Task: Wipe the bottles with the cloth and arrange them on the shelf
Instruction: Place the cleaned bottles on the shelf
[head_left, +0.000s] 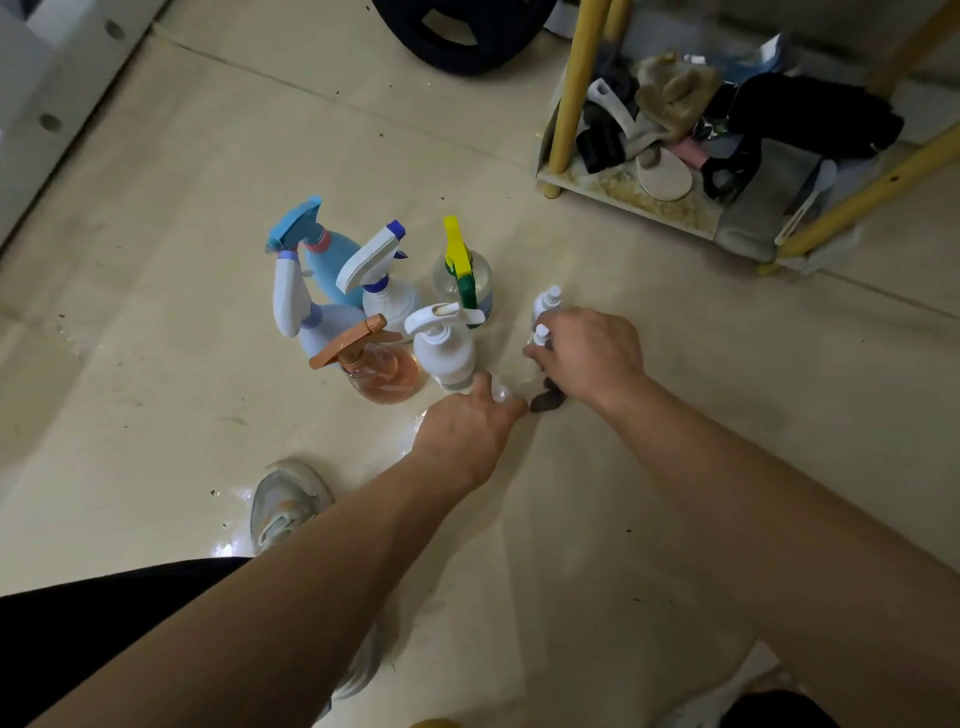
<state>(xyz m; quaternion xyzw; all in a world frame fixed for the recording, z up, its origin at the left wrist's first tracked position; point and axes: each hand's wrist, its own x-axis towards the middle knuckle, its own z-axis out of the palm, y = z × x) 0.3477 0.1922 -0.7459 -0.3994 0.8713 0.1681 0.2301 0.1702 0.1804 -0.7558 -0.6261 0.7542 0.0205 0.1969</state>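
Bottles (447, 353) sitting on floor (208, 208), 0 reaching shelf (623, 201); right hand (587, 358) grip pinching small white-capped bottle (542, 335), left hand (467, 421) grip spread.

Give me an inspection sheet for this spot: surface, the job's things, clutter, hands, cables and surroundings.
Surface: glossy beige floor, dark specks, shiny patches.
Job's things: six trigger spray bottles stand clustered, including a blue plastic bottle, a clear bottle with yellow-green trigger and an amber bottle with orange trigger; two small white-capped bottles beside them; dark cloth under the right hand.
Clutter: beige slipper and black garments piled on the yellow-legged low shelf.
Hands: left hand reaches the cluster's near edge, grip unclear; right hand curls round the cloth.
Cables: nothing seen.
Surroundings: black ring-shaped object, white perforated panel, grey sneaker.
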